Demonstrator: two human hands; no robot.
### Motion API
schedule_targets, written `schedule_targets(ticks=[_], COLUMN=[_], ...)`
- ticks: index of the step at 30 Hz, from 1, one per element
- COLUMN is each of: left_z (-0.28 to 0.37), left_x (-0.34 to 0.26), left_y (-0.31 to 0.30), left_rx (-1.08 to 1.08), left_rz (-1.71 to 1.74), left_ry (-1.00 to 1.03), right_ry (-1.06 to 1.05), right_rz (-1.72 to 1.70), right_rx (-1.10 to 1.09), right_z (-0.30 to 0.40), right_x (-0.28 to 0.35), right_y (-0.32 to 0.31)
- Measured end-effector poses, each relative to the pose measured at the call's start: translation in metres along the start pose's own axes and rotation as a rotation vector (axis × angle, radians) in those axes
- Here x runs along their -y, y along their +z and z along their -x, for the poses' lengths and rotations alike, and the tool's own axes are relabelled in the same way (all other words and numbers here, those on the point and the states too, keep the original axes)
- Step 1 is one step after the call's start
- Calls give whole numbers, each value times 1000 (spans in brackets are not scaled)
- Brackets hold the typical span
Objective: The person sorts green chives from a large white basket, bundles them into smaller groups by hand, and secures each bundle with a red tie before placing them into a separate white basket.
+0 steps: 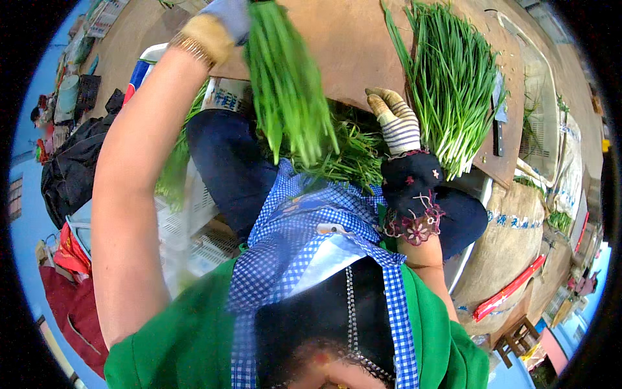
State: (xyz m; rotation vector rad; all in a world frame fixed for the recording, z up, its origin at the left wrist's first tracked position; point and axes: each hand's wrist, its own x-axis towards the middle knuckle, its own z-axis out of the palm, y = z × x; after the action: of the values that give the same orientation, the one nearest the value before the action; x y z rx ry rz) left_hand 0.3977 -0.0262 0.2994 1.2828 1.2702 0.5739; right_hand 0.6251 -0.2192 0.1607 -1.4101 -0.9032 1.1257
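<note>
My left hand [216,26], in a yellow and grey work glove, is raised at the top edge and grips a bunch of green leafy stalks, seemingly garlic chives [289,82], which hangs down, blurred, over my lap. My right hand [396,119], in a striped knit glove, rests near the front edge of the brown board [340,48], its fingers together and slightly bent; whether it holds anything is unclear. To its right a large pile of the same stalks [452,87] lies on the board, pale ends towards me. Loose green trimmings [352,155] lie on my checked apron [311,214].
A knife with a black handle [498,138] lies on the board right of the pile. Beyond it stands a pale plastic crate [539,107]. Woven sacks [510,233] with a red packet [509,288] are at the right. More greens [175,170] and a black bag [73,165] are at the left.
</note>
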Motion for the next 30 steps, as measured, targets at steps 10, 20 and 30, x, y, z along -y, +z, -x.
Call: schedule_targets(ticks=[10,20,30], left_z=[-34,12,61], left_x=[-7,167,190], left_y=[81,10,83], left_rx=[203,-477,-319], left_rz=[-1342,-536,-679], left_ry=[705,-45,113], right_ry=[83,-427,-475], right_rz=[167,538,1285], right_rx=[-83,-195,-22], right_z=[-31,-8,-15], right_x=[-29,8,-7], right_y=[-20,15,7])
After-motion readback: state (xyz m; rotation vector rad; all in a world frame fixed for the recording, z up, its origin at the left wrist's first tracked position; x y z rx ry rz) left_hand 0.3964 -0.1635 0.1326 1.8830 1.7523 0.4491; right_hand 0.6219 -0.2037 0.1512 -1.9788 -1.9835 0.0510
